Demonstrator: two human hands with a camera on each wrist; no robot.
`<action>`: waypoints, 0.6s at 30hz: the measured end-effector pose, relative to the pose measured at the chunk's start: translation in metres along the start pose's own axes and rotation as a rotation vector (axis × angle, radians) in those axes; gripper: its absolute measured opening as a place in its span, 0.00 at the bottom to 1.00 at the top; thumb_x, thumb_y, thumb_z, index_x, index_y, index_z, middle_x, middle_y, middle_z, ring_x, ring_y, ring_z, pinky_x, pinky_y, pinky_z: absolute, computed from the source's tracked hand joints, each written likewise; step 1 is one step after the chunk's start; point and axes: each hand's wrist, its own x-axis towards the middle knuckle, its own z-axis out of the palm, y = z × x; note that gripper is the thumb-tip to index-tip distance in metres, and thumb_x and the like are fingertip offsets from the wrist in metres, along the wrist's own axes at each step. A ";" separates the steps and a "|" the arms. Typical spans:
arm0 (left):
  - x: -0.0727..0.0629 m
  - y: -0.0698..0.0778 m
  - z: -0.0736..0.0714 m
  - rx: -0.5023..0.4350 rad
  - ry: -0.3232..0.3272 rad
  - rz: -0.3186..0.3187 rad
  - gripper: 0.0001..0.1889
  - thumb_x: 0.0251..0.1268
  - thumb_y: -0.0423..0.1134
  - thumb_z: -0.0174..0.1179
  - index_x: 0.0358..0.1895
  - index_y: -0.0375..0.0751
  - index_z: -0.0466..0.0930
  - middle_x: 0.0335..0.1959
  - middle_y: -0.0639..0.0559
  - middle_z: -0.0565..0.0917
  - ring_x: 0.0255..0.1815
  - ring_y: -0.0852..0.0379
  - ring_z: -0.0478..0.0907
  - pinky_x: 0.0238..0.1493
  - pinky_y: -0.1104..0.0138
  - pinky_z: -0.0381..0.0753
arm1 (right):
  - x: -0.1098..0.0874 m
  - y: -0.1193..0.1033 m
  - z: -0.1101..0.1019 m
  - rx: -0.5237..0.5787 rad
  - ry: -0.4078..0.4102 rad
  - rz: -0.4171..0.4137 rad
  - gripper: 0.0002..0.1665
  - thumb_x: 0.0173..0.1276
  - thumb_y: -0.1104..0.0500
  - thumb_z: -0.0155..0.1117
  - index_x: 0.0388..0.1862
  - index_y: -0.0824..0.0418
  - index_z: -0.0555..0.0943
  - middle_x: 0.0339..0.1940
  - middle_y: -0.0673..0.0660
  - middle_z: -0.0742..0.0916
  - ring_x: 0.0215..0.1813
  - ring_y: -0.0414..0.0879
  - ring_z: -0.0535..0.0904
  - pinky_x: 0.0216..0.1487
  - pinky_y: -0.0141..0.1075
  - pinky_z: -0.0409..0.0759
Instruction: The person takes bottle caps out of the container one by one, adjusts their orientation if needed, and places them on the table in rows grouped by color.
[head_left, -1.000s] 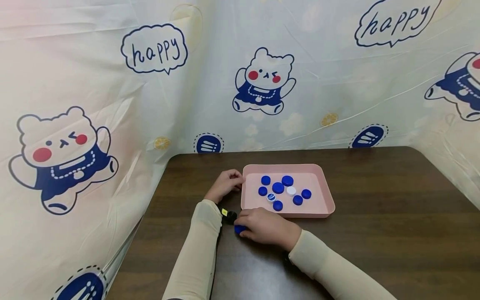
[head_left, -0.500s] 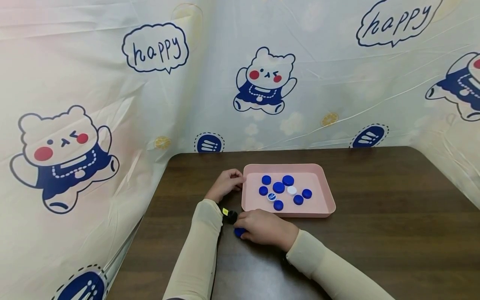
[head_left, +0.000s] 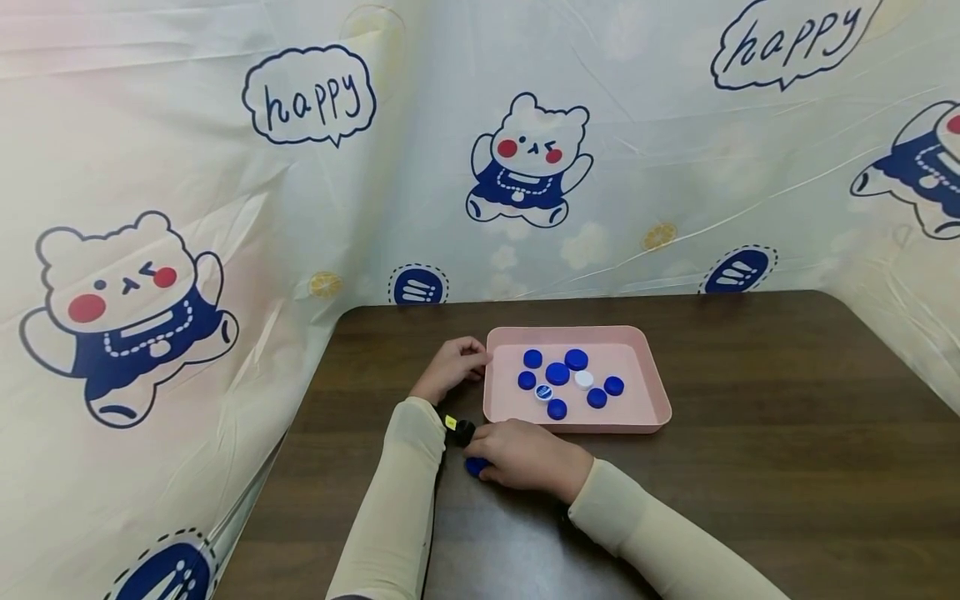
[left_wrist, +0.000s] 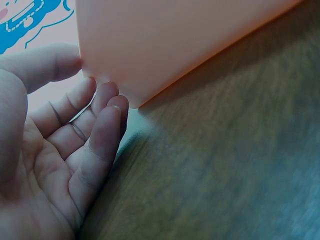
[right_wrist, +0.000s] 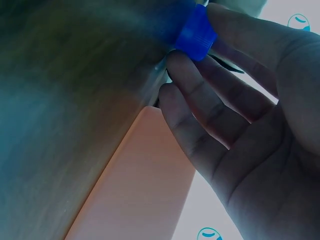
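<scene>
"Nine caps lie in the pink tray, so where is the tenth?"

"That blue cap is just off the tray's near left corner, low over the table or on it; the views don't settle which. The person's right hand has it."

"How are those fingers set?"

"Thumb and fingertips pinch the cap by its sides, as the right wrist view shows, and the other fingers bend beside it."

"And the left hand?"

"At the tray's left edge, fingers loosely bent and relaxed, tips touching the wall."

"What about the caps inside?"

"Seven are blue: one toward the far left corner, one near the left edge, one close to the near edge, one toward the far edge, one left of the middle, and a pair right of the middle. A plain white cap sits near the middle, and a blue-marked white cap lies left of it, nearer the near edge."

"Anything close to the arms?"

"A black device with a yellow tag is at the left cuff, just beside the right hand. Beyond the table's far edge hangs a cloth printed with bears."
</scene>
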 end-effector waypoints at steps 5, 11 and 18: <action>0.000 0.000 0.001 0.009 0.012 0.013 0.08 0.65 0.41 0.63 0.38 0.39 0.80 0.35 0.43 0.82 0.35 0.48 0.81 0.38 0.60 0.83 | 0.001 -0.001 0.000 0.009 -0.015 0.008 0.13 0.63 0.54 0.71 0.46 0.53 0.84 0.40 0.44 0.84 0.38 0.33 0.77 0.47 0.30 0.78; 0.000 -0.001 -0.001 0.009 0.015 0.015 0.08 0.65 0.41 0.63 0.38 0.39 0.79 0.35 0.43 0.82 0.35 0.49 0.81 0.38 0.60 0.83 | 0.002 -0.001 -0.001 0.008 -0.016 0.007 0.13 0.63 0.54 0.72 0.46 0.53 0.83 0.40 0.44 0.84 0.37 0.33 0.77 0.47 0.30 0.79; 0.001 -0.002 0.000 -0.002 0.005 0.017 0.08 0.65 0.41 0.63 0.39 0.39 0.79 0.35 0.43 0.82 0.35 0.48 0.81 0.38 0.60 0.83 | 0.001 0.001 0.001 0.005 -0.022 0.008 0.16 0.62 0.52 0.72 0.48 0.52 0.83 0.42 0.45 0.84 0.41 0.33 0.79 0.48 0.31 0.78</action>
